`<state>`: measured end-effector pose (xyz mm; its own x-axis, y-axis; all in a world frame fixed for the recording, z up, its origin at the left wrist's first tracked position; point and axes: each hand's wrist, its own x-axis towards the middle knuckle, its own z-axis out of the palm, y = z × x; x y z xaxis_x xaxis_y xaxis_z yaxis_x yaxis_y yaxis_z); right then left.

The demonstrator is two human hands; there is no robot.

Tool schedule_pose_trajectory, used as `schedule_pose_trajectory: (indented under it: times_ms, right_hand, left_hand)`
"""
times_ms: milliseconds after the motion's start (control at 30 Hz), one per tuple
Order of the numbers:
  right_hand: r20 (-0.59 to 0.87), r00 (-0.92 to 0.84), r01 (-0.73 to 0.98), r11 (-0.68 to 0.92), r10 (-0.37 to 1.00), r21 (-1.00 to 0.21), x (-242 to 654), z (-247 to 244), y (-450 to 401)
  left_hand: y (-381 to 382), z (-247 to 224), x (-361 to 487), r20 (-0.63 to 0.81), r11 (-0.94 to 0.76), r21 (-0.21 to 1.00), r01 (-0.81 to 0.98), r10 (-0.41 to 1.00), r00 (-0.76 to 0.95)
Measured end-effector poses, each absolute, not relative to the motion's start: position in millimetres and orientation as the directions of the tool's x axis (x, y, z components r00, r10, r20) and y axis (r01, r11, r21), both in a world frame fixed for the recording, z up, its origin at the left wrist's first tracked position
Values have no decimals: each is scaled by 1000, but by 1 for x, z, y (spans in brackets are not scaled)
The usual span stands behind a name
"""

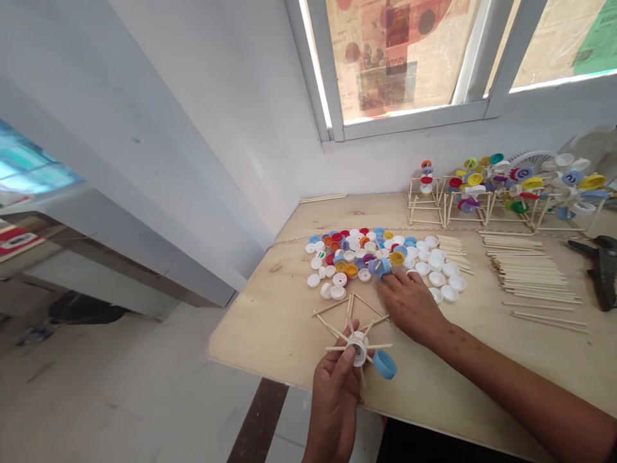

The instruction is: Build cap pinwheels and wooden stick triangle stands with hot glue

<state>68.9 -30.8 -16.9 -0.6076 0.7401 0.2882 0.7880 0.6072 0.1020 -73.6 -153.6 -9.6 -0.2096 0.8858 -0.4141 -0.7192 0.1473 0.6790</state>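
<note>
My left hand point(336, 386) pinches a white bottle-cap hub point(357, 352) between thumb and fingers, over the table's front edge. Several thin wooden sticks stick out from the hub like spokes, and a light blue cap point(384, 364) sits on the end of one. At the near edge of a pile of mixed plastic bottle caps point(351, 255), my right hand point(412, 305) has its fingertips closed on a blue bottle cap point(380, 267). Its fingertips are partly hidden behind the hand. Just beyond the hub, a few loose sticks point(331, 307) lie on the wood.
White caps point(436, 260) lie right of the pile, beside short sticks point(453, 252) and longer sticks point(530, 263). Stick frames carrying colourful cap wheels point(472, 190) line the back. A dark tool point(602, 270) lies at the right. Wall and window bound the table point(260, 321).
</note>
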Motion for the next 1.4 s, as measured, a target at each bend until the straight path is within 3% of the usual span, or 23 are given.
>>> schedule_pose_trajectory:
  times_ms: [633, 833, 1067, 1233, 1400]
  right_hand:
    - [292, -603, 790, 607, 743, 86, 68, -13, -37]
    - [391, -605, 771, 633, 694, 69, 92, 3, -48]
    - [366, -547, 829, 549, 753, 108, 127, 6, -30]
    - [348, -542, 815, 579, 765, -2, 131, 3, -38]
    - [196, -631, 736, 659, 750, -155, 120, 4, -59]
  left_hand:
    - [-154, -5, -72, -427, 160, 687, -709, 878, -216]
    - [-153, -9, -72, -427, 139, 689, -711, 871, -244]
    - [-154, -9, -75, -430, 176, 677, -715, 882, -190]
    - [-154, -10, -75, -428, 172, 682, -711, 882, -196]
    - [-154, -12, -75, -423, 171, 684, -710, 885, -195]
